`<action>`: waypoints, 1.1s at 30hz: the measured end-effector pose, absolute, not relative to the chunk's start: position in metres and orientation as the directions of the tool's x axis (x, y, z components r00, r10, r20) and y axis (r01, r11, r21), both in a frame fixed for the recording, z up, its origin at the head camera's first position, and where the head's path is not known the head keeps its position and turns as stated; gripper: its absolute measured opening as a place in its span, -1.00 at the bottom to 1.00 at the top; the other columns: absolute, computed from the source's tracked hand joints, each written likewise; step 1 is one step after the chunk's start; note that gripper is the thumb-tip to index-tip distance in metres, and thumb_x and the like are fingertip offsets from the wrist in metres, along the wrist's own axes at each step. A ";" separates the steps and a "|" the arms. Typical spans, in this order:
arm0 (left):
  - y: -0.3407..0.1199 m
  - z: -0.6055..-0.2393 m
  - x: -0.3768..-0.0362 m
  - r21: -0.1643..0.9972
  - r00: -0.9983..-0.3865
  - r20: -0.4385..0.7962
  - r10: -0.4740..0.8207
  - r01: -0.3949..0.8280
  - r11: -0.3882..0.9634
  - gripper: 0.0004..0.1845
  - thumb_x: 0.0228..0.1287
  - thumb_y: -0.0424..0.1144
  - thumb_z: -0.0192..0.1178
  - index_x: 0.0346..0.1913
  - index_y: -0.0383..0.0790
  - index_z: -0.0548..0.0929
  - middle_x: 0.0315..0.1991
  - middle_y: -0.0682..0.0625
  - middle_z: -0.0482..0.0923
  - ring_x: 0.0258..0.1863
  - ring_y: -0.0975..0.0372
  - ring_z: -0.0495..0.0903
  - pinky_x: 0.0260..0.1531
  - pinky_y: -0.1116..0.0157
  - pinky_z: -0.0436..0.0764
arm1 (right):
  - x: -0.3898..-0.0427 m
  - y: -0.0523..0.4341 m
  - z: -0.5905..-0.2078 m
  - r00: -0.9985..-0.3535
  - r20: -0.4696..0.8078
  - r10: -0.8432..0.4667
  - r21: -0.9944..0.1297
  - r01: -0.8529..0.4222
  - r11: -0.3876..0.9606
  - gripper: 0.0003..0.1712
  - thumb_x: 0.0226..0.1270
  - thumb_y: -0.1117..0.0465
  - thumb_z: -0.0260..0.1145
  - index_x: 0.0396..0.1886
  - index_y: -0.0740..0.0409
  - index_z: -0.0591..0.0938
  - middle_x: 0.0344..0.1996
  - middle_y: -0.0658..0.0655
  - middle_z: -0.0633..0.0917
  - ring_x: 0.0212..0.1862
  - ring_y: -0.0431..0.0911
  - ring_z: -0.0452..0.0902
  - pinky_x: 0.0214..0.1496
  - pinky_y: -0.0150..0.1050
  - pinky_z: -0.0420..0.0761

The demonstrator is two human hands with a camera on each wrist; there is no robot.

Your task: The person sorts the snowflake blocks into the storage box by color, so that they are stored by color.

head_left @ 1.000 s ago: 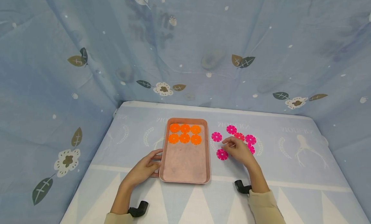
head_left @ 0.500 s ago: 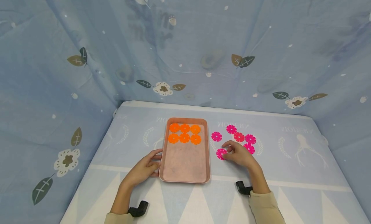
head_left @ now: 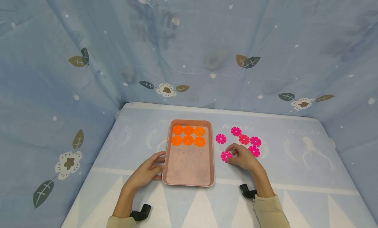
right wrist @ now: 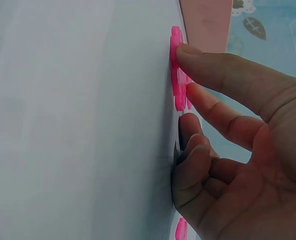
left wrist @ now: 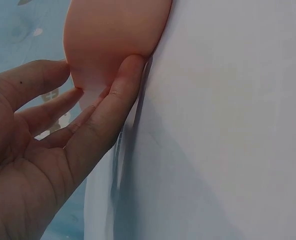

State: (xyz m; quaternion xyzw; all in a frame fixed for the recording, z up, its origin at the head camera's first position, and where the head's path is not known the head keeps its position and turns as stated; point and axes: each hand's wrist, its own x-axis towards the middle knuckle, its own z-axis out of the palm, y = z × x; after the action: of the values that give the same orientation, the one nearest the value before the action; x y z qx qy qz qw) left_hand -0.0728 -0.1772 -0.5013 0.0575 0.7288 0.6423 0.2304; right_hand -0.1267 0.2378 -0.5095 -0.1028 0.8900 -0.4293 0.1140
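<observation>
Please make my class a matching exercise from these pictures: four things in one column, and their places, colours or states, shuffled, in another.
Column one
1. Tray
2. Orange discs
3. Left hand
4. Right hand

Column two
A. In two rows of three
B. Touching a pink disc
C. Pale pinkish, with a raised rim
D. Touching the side of something that holds other things

Right pairs
1-C, 2-A, 3-D, 4-B

cloth-covered table (head_left: 274, 180), shallow pink tray (head_left: 189, 165), scattered pink discs (head_left: 245, 138)
</observation>
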 end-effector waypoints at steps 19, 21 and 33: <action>-0.178 -0.503 -0.074 0.966 -0.881 -0.251 0.400 -0.201 0.164 -0.41 0.51 -0.46 -0.02 0.53 -0.18 0.21 0.36 -0.37 0.28 0.12 -0.12 0.57 -0.15 0.06 0.71 | -0.130 0.238 -0.508 -0.968 -0.176 -0.181 -0.780 0.024 0.625 -0.87 0.32 0.39 0.33 -0.17 0.26 0.59 -0.41 0.08 0.57 -0.35 -0.06 0.43 -0.29 -0.22 0.49; -0.178 -0.504 -0.074 0.966 -0.881 -0.250 0.401 -0.201 0.160 -0.41 0.51 -0.47 -0.03 0.53 -0.18 0.21 0.36 -0.38 0.27 0.13 -0.13 0.57 -0.15 0.06 0.71 | -0.129 0.239 -0.508 -0.968 -0.174 -0.183 -0.784 0.024 0.620 -0.89 0.34 0.40 0.32 -0.17 0.26 0.59 -0.41 0.08 0.57 -0.35 -0.06 0.44 -0.29 -0.21 0.50; -0.178 -0.504 -0.074 0.964 -0.885 -0.256 0.388 -0.205 0.168 -0.40 0.50 -0.47 -0.01 0.53 -0.19 0.21 0.34 -0.37 0.30 0.12 -0.10 0.57 -0.16 0.07 0.71 | -0.128 0.244 -0.508 -0.969 -0.178 -0.170 -0.845 0.062 0.531 -0.85 0.35 0.36 0.34 -0.14 0.29 0.59 -0.39 0.12 0.57 -0.39 -0.04 0.46 -0.36 -0.30 0.54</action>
State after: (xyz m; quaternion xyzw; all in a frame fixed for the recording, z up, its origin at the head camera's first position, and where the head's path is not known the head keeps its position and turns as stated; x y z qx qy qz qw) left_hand -0.0736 -0.1781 -0.5039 0.0630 0.7285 0.6418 0.2311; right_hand -0.1280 0.2440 -0.5082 -0.0310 0.8667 -0.4832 0.1201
